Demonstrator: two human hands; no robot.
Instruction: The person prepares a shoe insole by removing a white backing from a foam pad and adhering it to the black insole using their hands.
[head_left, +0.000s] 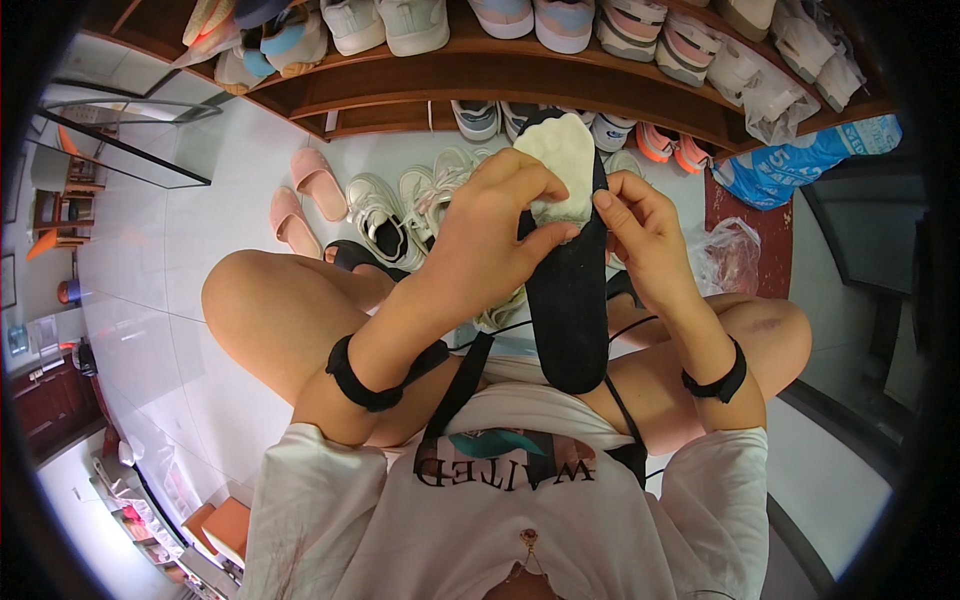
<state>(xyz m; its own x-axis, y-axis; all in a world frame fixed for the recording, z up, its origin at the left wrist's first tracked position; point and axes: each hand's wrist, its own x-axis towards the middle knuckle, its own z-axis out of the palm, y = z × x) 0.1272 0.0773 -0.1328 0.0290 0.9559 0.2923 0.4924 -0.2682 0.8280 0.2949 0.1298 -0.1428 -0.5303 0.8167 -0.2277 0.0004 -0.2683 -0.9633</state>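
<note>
In front of my lap a long black insole (567, 310) is held up lengthwise, its rounded near end close to my shirt. At its far end a whitish pad-like piece (560, 160) shows against the black; whether it is a separate pad or the insole's folded underside I cannot tell. My left hand (490, 215) is closed, thumb and fingers pinching the near left edge of the whitish piece. On the opposite side my right hand (645, 230) grips the black insole's edge between thumb and fingers. Below the hands, part of a light shoe (500, 312) shows between my legs.
A brown wooden shoe rack (400, 95) full of shoes runs across the far side. White sneakers (380, 215) and pink slippers (322, 186) stand on the tiled floor to the left. At right lie a blue plastic bag (800, 165) and a clear bag (728, 258) by a red mat (776, 240).
</note>
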